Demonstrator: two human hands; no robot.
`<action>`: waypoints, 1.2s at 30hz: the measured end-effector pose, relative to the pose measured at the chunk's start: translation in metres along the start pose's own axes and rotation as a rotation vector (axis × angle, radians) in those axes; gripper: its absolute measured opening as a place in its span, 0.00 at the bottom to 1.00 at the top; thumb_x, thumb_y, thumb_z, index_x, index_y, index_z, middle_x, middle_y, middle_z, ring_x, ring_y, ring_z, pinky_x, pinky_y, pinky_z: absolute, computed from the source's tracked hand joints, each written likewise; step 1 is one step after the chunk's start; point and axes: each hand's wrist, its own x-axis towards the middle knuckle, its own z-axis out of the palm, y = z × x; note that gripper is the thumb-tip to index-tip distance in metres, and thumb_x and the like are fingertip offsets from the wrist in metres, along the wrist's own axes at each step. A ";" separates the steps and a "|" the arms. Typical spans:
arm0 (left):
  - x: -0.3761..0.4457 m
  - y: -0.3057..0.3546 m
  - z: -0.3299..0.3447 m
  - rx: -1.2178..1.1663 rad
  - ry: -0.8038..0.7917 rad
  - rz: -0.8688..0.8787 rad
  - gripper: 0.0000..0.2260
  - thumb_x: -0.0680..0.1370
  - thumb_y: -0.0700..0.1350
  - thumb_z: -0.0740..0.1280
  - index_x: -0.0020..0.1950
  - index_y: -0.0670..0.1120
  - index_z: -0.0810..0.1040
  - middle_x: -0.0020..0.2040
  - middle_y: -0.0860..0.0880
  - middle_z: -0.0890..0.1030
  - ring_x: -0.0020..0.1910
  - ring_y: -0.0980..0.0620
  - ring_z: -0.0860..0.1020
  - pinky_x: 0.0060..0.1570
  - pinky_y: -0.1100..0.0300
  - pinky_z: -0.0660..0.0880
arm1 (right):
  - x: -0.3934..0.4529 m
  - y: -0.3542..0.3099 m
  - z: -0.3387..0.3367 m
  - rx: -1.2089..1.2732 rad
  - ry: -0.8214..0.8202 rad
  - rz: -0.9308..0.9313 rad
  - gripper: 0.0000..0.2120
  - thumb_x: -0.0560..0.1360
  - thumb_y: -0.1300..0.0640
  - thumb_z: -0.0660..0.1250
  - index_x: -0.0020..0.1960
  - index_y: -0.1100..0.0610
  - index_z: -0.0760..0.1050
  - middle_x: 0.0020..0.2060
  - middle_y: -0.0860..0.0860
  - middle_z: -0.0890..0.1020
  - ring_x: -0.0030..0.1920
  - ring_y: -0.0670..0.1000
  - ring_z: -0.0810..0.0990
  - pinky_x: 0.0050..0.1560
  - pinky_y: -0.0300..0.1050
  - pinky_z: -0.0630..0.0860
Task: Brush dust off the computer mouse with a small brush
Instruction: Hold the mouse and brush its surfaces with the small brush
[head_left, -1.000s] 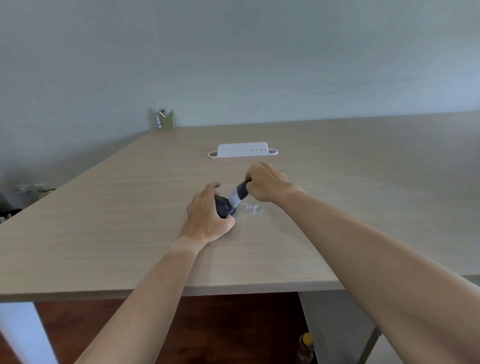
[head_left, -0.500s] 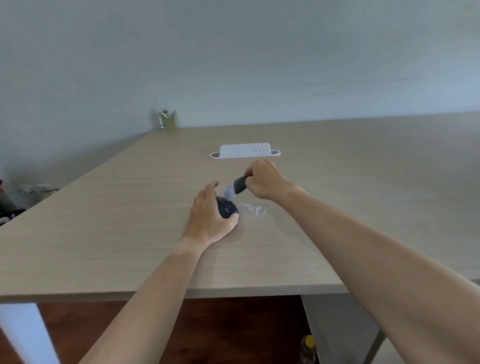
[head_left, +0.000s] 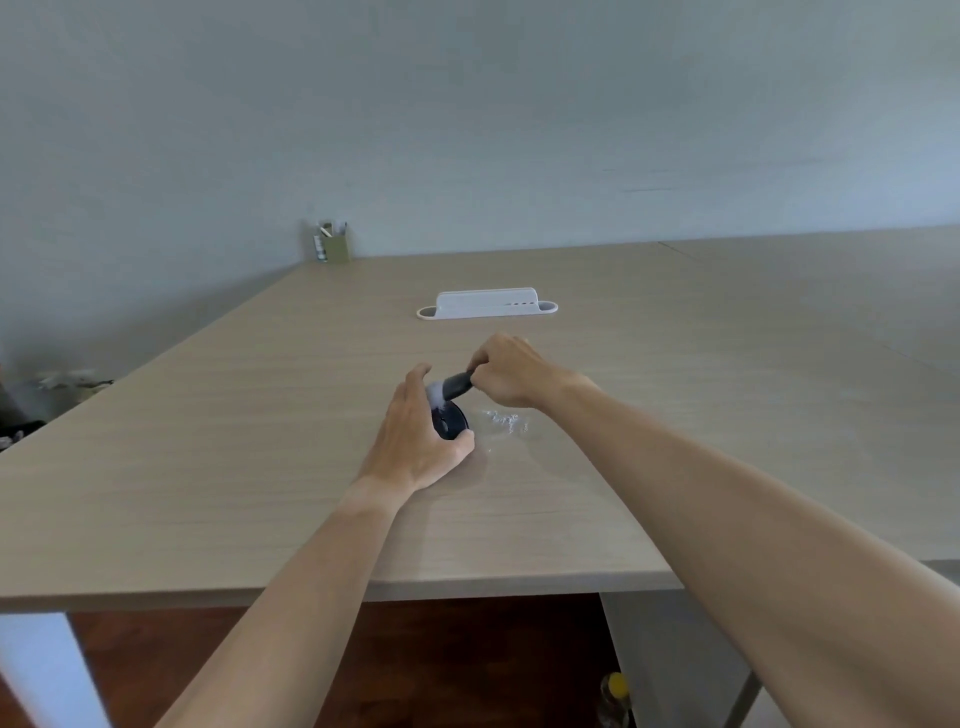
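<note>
Left hand (head_left: 415, 436) wrapped around dark mouse (head_left: 450, 422) mid-desk (head_left: 208, 467), pinning it down. Right hand (head_left: 506, 371) closed on brush (head_left: 451, 387), pale bristles touching mouse's far end. White dust (head_left: 506, 421) scattered just right of mouse.

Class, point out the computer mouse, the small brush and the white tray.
computer mouse (head_left: 450, 423), head view, dark top shell.
small brush (head_left: 457, 385), head view, dark handle.
white tray (head_left: 487, 304), head view, front wall.

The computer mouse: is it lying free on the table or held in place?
Held: the left hand wraps around the mouse on the table.
</note>
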 end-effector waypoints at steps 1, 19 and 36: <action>-0.001 0.001 0.000 0.029 0.018 0.002 0.42 0.67 0.54 0.74 0.75 0.50 0.57 0.65 0.50 0.71 0.67 0.49 0.69 0.63 0.56 0.67 | -0.003 0.000 -0.001 -0.032 -0.028 0.006 0.11 0.69 0.65 0.58 0.38 0.63 0.80 0.39 0.59 0.81 0.41 0.59 0.73 0.40 0.53 0.73; 0.000 -0.002 0.001 0.032 0.041 0.006 0.45 0.65 0.55 0.74 0.76 0.50 0.54 0.67 0.48 0.68 0.68 0.48 0.66 0.64 0.52 0.68 | -0.007 -0.005 -0.011 -0.231 0.130 0.021 0.06 0.71 0.65 0.60 0.37 0.58 0.70 0.41 0.55 0.73 0.42 0.60 0.72 0.44 0.48 0.67; 0.001 -0.003 0.001 0.003 0.033 0.009 0.41 0.67 0.46 0.72 0.75 0.49 0.54 0.67 0.47 0.69 0.68 0.46 0.67 0.61 0.59 0.64 | 0.001 -0.007 -0.002 -0.040 0.000 -0.017 0.11 0.68 0.65 0.58 0.40 0.66 0.79 0.36 0.58 0.77 0.41 0.60 0.74 0.38 0.49 0.71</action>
